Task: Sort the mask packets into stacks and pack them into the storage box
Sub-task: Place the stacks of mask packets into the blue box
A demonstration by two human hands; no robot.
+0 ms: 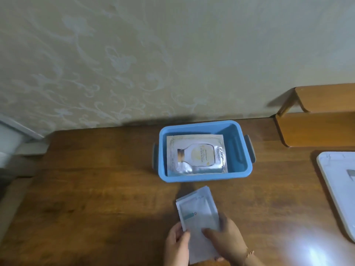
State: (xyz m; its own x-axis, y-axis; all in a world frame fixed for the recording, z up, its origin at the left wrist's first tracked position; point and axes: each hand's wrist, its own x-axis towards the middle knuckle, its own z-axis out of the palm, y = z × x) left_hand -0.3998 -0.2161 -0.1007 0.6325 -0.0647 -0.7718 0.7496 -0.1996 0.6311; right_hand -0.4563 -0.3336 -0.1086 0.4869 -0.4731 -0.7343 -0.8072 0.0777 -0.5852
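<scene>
Patterned cream wallpaper backs your brown wooden worktop, where a blue storage box with grey side handles stands near the far edge, holding a silver mask packet printed with a bottle design, lying flat inside. Nearer the front edge, your hands hold a stack of white mask packets just in front of the box: your left hand pinches its left side and your right hand grips its right side, thumb on top. A white flat object lies at the worktop's right edge, and a wooden shelf unit sits at the far right corner.
</scene>
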